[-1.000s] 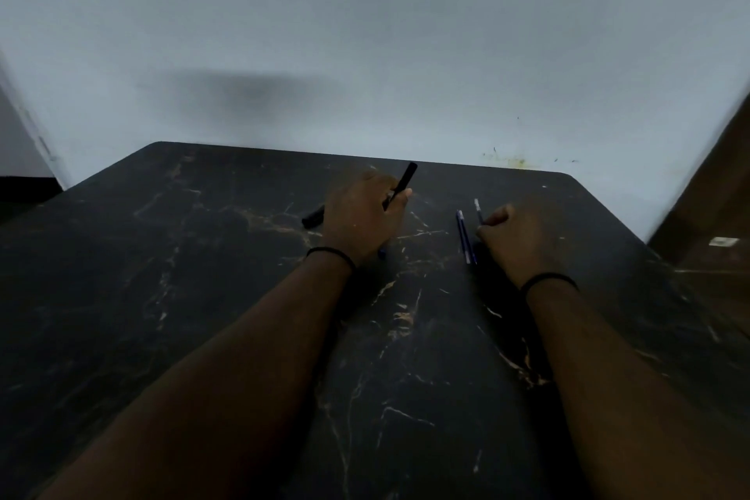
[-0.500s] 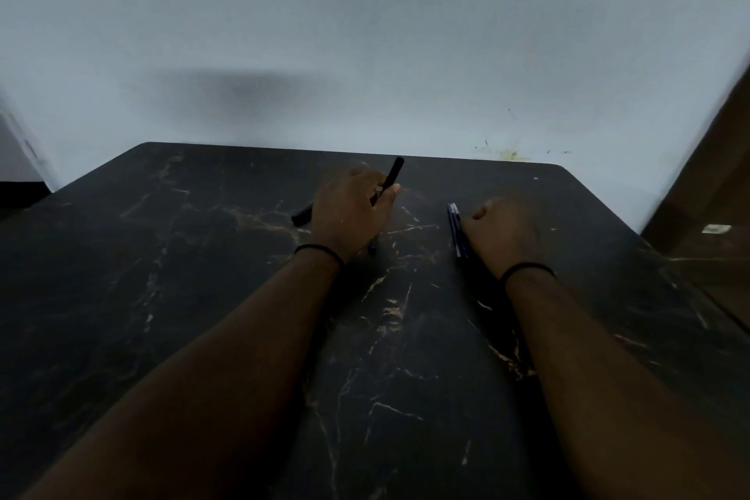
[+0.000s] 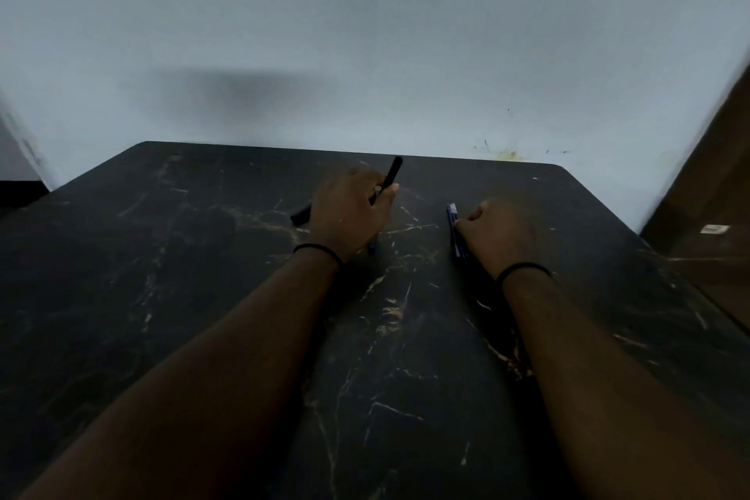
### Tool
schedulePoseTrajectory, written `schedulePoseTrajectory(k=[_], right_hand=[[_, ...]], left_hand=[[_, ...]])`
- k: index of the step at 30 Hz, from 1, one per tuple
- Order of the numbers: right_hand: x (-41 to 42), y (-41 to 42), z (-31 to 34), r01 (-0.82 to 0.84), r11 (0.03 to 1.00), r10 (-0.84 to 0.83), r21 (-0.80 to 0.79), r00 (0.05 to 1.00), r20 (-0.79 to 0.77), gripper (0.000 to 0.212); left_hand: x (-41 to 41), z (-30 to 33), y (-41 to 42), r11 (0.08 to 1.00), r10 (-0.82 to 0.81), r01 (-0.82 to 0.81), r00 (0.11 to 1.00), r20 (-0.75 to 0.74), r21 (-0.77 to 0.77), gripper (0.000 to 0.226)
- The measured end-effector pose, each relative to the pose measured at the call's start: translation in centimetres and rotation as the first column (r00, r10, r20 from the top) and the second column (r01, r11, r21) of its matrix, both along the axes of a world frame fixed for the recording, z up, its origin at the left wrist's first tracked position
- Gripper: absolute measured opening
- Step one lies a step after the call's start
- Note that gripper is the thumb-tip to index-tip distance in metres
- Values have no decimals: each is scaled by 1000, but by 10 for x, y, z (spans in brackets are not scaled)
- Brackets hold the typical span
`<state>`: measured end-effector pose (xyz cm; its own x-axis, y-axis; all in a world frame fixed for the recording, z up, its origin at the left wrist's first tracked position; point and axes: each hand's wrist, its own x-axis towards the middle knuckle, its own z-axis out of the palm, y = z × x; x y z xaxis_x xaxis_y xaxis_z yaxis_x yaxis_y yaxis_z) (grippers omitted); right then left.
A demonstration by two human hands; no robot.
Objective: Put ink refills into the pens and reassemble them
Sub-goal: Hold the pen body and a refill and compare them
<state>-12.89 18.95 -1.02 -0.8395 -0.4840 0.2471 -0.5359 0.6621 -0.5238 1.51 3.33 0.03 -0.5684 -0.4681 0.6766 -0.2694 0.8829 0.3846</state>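
My left hand (image 3: 351,211) grips a black pen barrel (image 3: 393,174) that sticks up and away past my thumb. Another black pen piece (image 3: 300,215) lies on the table just left of that hand, and a small blue tip (image 3: 371,249) shows below it. My right hand (image 3: 497,235) rests as a fist on the table, its fingertips touching a bundle of blue refills or pens (image 3: 453,225) lying lengthwise beside it. Whether the fingers pinch one of them is hidden.
The work surface is a dark marble-patterned table (image 3: 182,296) pushed against a pale wall (image 3: 365,32). A brown wooden surface (image 3: 714,183) stands at the right edge. Both wrists wear thin black bands.
The view has shifted slightly. My right hand has closed in on the blue pieces, covering the thin one that stood apart a second ago. The left hand keeps its hold on the black barrel.
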Motion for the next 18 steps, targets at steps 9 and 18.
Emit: schedulePoseTrajectory(k=[9, 18], right_hand=[[0, 0, -3, 7, 997, -9, -70, 999, -35, 27], [2, -7, -3, -13, 996, 11, -91, 1000, -22, 12]], left_hand=[[0, 0, 0, 1000, 2, -2, 1000, -10, 2, 42], [1, 0, 0, 1000, -3, 3, 1000, 5, 3, 36]])
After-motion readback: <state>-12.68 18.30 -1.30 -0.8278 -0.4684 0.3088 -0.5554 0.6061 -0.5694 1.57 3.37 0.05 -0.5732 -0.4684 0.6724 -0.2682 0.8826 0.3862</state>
